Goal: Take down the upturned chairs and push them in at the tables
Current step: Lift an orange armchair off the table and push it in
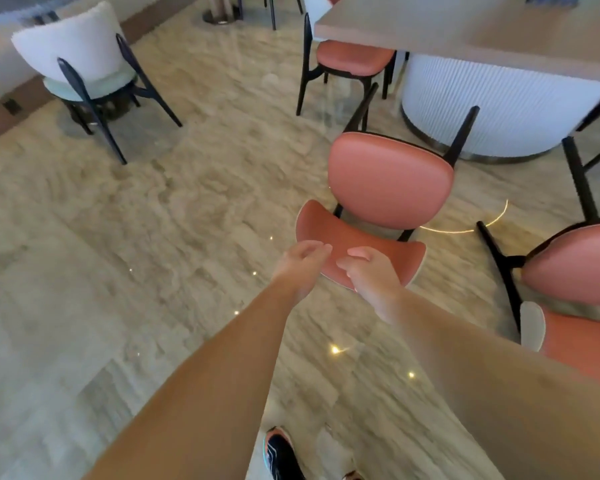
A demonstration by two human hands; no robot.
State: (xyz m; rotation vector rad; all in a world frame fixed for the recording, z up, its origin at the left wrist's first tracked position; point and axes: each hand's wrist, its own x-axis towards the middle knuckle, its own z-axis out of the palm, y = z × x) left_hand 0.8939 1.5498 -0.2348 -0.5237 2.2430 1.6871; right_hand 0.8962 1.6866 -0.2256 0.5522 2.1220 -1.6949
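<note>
At 12 o'clock from both hands, just ahead, sits the pink chair, off the table and out on the floor. Its curved backrest is the part nearest the person. The seat lies beyond that, and the dark legs point on toward 12–1, at the table's white fluted base. It looks tipped back toward the person. Can't tell if all feet are down, since the frame is blurry.

The backrest's long axis runs approx. 10-to-4 o'clock, straight across both hands. The chair's back-to-front line aims at 1 o'clock, toward the table, so the push prob. goes that way.

L hand is at the backrest's 9 o'clock end w/ fingers loosely curled. Its tips are at the rim, not wrapped round it as far as I can see. R hand lies over the rim nearer the middle, thumb and fingers curled. Whether it's really clamped on, can't tell. R looks the more engaged of the two. Both arms are stretched out near-straight and converge, so the hands are close together.

A second pink chair stands at 3 o'clock, apart from the first. A white chair is well off at 10 o'clock.
</note>
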